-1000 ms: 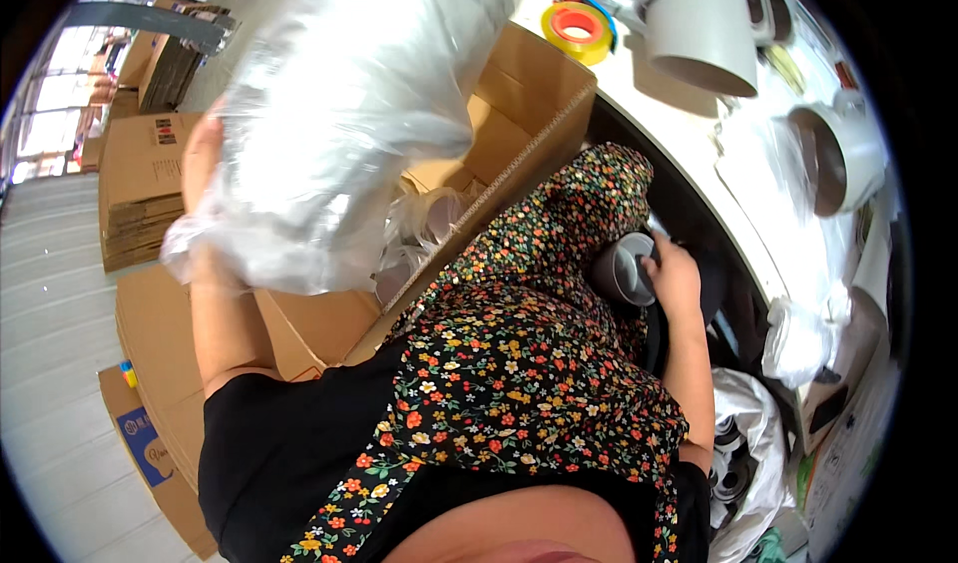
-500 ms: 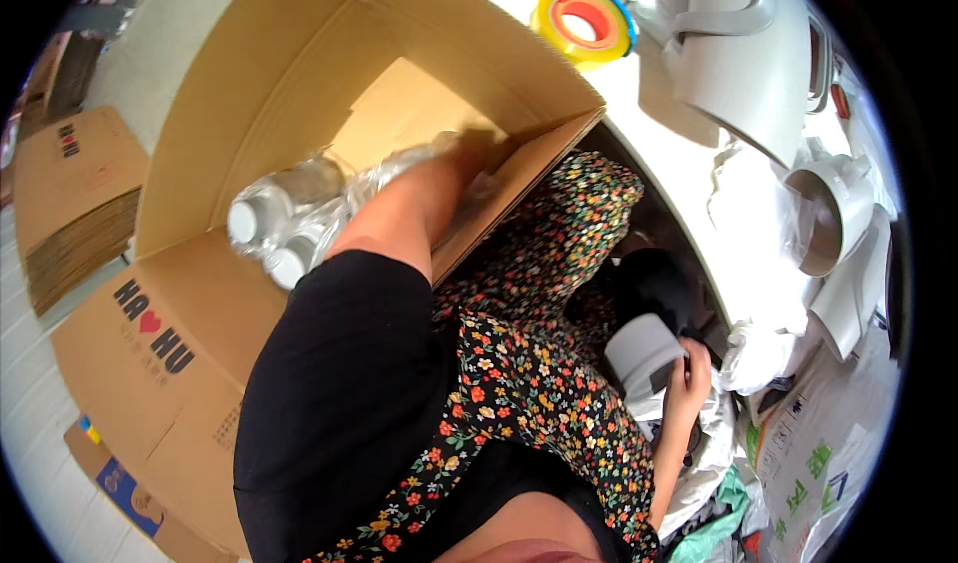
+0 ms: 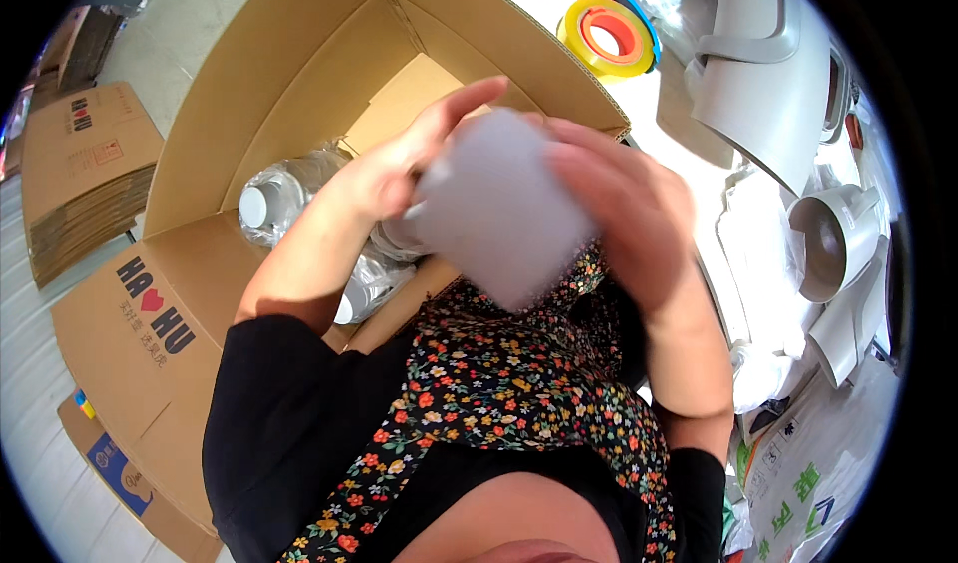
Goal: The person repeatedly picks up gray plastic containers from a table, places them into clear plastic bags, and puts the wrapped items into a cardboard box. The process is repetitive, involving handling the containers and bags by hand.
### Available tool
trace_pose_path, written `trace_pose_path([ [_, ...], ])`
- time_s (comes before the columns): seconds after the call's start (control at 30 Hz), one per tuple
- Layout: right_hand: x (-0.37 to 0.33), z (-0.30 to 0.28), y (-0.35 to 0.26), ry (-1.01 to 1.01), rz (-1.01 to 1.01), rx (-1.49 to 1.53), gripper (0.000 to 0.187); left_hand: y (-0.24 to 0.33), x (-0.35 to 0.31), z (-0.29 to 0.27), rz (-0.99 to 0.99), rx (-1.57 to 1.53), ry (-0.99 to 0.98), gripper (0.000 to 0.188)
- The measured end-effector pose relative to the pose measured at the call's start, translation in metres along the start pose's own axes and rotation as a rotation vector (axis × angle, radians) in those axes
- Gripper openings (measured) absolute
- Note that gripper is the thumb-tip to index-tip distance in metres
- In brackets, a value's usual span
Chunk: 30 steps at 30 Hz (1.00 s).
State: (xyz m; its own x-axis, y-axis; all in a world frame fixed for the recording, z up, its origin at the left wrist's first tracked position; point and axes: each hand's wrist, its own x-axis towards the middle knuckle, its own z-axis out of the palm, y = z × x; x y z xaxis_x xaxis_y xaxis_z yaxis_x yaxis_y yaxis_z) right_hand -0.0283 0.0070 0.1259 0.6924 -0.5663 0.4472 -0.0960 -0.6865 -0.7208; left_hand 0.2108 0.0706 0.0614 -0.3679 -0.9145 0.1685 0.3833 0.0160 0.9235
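Note:
A light grey plastic piece (image 3: 509, 209), smeared by motion, is held up in front of my chest at the near edge of the open cardboard box. On its left side my left hand (image 3: 409, 159) grips it, one finger stretched along the top. Against its right side presses my right hand (image 3: 639, 214), its fingers bent over the edge and blurred. The piece's exact shape is lost in the blur. Below my left forearm, bottles or jars with white lids (image 3: 255, 207) lie in the box (image 3: 289, 94), wrapped in clear plastic.
On the white table at right are a yellow tape roll (image 3: 607, 39), a large light grey pitcher-like part (image 3: 763, 74) and a grey cup-shaped part (image 3: 833, 244). Flattened cartons (image 3: 90, 174) are stacked at far left. A printed plastic sack (image 3: 818, 463) lies at lower right.
My left hand has come up out of the box. My right hand has raised the light grey piece from the lower right to the middle, where both hands now meet on it.

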Motion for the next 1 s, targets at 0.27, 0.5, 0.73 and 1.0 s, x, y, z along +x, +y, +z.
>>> trace_pose_path([
  [0.27,-0.042,0.019,0.044,0.06,0.1,-0.234,0.037,-0.076,-0.037,-0.053,-0.362,0.888,0.288,0.1],
  [0.5,-0.162,-0.006,0.025,0.259,0.729,0.145,0.037,-0.249,-0.042,-0.067,-0.776,1.508,0.092,0.093],
  [0.73,-0.07,-0.053,0.089,1.143,0.607,1.566,0.053,-0.142,0.006,-0.038,-0.308,1.594,0.306,0.074],
  [1.0,-0.16,-0.062,0.037,0.946,0.325,1.06,0.051,0.015,0.06,0.066,0.509,1.014,0.385,0.043],
])
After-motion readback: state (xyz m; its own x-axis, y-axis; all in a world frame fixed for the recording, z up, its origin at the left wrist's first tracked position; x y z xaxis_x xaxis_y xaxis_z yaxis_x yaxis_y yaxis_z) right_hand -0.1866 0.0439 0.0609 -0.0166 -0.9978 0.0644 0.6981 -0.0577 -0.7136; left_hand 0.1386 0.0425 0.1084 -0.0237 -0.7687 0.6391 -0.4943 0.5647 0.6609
